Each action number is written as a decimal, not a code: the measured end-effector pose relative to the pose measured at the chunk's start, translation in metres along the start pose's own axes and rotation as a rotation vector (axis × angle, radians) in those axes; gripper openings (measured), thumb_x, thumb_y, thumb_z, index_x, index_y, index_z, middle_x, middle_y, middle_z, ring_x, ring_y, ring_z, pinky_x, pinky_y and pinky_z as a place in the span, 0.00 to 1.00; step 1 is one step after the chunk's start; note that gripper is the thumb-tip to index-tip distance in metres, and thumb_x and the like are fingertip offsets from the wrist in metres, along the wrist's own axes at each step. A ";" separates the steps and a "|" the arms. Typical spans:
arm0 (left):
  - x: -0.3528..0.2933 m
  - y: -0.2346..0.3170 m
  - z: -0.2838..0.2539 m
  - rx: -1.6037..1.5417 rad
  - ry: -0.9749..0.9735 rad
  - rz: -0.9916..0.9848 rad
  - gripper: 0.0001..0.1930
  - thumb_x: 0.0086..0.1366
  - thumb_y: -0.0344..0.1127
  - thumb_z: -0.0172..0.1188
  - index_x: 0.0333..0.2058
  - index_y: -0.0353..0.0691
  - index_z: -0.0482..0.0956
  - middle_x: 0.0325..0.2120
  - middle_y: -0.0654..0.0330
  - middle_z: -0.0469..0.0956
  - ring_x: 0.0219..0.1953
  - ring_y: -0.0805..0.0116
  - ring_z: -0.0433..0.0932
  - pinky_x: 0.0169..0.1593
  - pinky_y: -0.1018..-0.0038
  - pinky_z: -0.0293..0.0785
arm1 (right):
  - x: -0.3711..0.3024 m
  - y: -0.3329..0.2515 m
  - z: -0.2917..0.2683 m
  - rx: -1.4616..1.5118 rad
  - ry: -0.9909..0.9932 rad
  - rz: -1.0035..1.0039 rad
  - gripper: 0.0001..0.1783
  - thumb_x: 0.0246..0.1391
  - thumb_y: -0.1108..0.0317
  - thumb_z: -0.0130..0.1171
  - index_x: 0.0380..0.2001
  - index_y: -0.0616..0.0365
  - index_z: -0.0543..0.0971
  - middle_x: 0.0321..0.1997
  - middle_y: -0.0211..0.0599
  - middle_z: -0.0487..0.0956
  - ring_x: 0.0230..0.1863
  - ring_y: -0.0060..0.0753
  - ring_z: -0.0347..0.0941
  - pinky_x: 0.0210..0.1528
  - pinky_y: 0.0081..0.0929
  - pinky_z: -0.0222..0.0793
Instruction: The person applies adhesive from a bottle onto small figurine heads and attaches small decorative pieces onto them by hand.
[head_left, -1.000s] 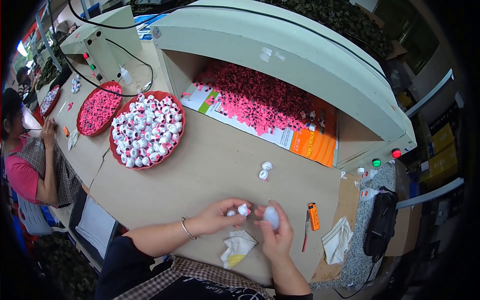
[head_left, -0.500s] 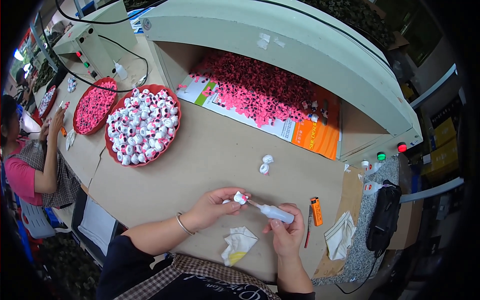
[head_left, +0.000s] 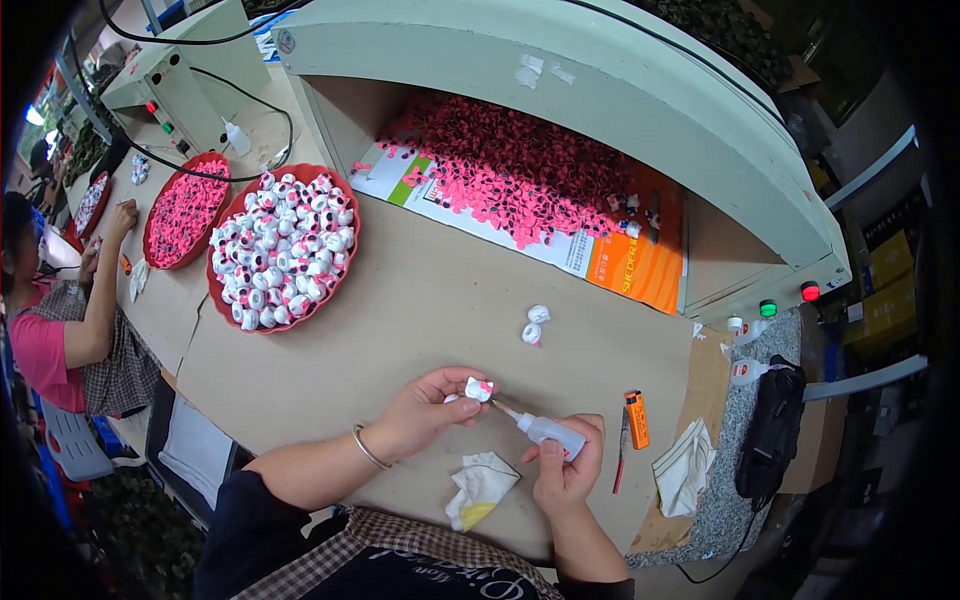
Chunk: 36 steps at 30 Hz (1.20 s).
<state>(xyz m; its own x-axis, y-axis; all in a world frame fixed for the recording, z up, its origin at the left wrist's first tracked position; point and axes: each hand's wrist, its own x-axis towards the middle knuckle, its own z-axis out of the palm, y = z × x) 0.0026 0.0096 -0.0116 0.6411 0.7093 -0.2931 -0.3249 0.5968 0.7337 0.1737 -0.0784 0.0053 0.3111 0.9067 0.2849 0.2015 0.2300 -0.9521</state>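
My left hand (head_left: 428, 415) pinches a small white figurine head (head_left: 479, 389) with a pink mark on it. Another white piece shows partly between its fingers. Closed round a translucent squeeze bottle (head_left: 553, 435) is my right hand (head_left: 570, 468). The bottle's thin nozzle points up and left, and its tip is at or very near the lower edge of the figurine head; contact is too small to tell. Two more white pieces (head_left: 535, 325) lie together on the table beyond my hands. A white cloth with a yellow patch (head_left: 480, 492) lies below, between my forearms.
A red basket (head_left: 352, 250) of white-and-pink pieces stands left, beside a red tray (head_left: 150, 240) of pink parts. Many pink parts (head_left: 500, 200) lie beneath a pale green cabinet (head_left: 560, 60). An orange lighter (head_left: 637, 420) and another cloth (head_left: 684, 468) lie right. A co-worker (head_left: 85, 330) sits left.
The nozzle tip has shifted slightly down along the figurine head, and the bottle is tilted a little more. The co-worker's raised hand has moved. My view has shifted slightly.
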 end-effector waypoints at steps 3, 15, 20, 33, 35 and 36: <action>-0.001 0.001 0.000 -0.001 -0.001 0.002 0.15 0.57 0.26 0.52 0.44 0.42 0.68 0.44 0.57 0.70 0.39 0.75 0.72 0.40 0.81 0.70 | 0.000 0.001 0.000 -0.022 -0.015 -0.003 0.13 0.52 0.68 0.47 0.34 0.67 0.62 0.34 0.38 0.59 0.24 0.23 0.66 0.18 0.16 0.69; -0.002 0.004 0.003 0.008 -0.004 -0.030 0.15 0.57 0.27 0.52 0.45 0.39 0.67 0.40 0.63 0.72 0.38 0.76 0.71 0.39 0.80 0.69 | 0.002 0.002 0.002 -0.032 0.001 -0.039 0.13 0.52 0.68 0.46 0.34 0.67 0.61 0.34 0.39 0.58 0.24 0.24 0.66 0.17 0.17 0.70; -0.001 0.005 0.003 0.026 -0.004 -0.031 0.15 0.58 0.27 0.51 0.45 0.40 0.67 0.42 0.62 0.72 0.39 0.76 0.71 0.40 0.80 0.69 | 0.002 0.004 0.003 -0.070 -0.023 -0.060 0.14 0.52 0.67 0.47 0.35 0.67 0.61 0.34 0.40 0.59 0.23 0.24 0.66 0.18 0.17 0.70; -0.001 0.003 0.003 0.020 -0.010 -0.006 0.15 0.57 0.27 0.52 0.44 0.43 0.68 0.44 0.56 0.71 0.39 0.76 0.72 0.39 0.81 0.69 | 0.002 0.002 0.005 -0.054 -0.046 -0.058 0.13 0.52 0.67 0.46 0.34 0.67 0.61 0.34 0.40 0.59 0.21 0.24 0.67 0.17 0.16 0.68; -0.001 0.003 0.003 0.022 0.012 -0.026 0.15 0.58 0.26 0.51 0.45 0.39 0.67 0.41 0.63 0.72 0.41 0.75 0.71 0.39 0.80 0.69 | 0.002 0.003 0.002 -0.118 -0.070 -0.080 0.12 0.52 0.68 0.46 0.33 0.67 0.62 0.33 0.40 0.59 0.21 0.24 0.67 0.17 0.16 0.68; -0.001 0.002 0.003 0.022 0.012 -0.026 0.15 0.58 0.26 0.51 0.45 0.39 0.67 0.41 0.63 0.72 0.41 0.75 0.71 0.39 0.80 0.69 | 0.001 0.004 0.000 -0.118 -0.071 -0.080 0.12 0.52 0.68 0.46 0.33 0.67 0.62 0.33 0.40 0.59 0.21 0.24 0.67 0.17 0.16 0.68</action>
<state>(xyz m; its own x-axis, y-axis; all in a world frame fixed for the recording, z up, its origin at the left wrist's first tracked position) 0.0031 0.0092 -0.0078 0.6409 0.6981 -0.3193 -0.2931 0.6070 0.7387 0.1747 -0.0760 0.0017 0.2243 0.9106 0.3471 0.3321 0.2634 -0.9057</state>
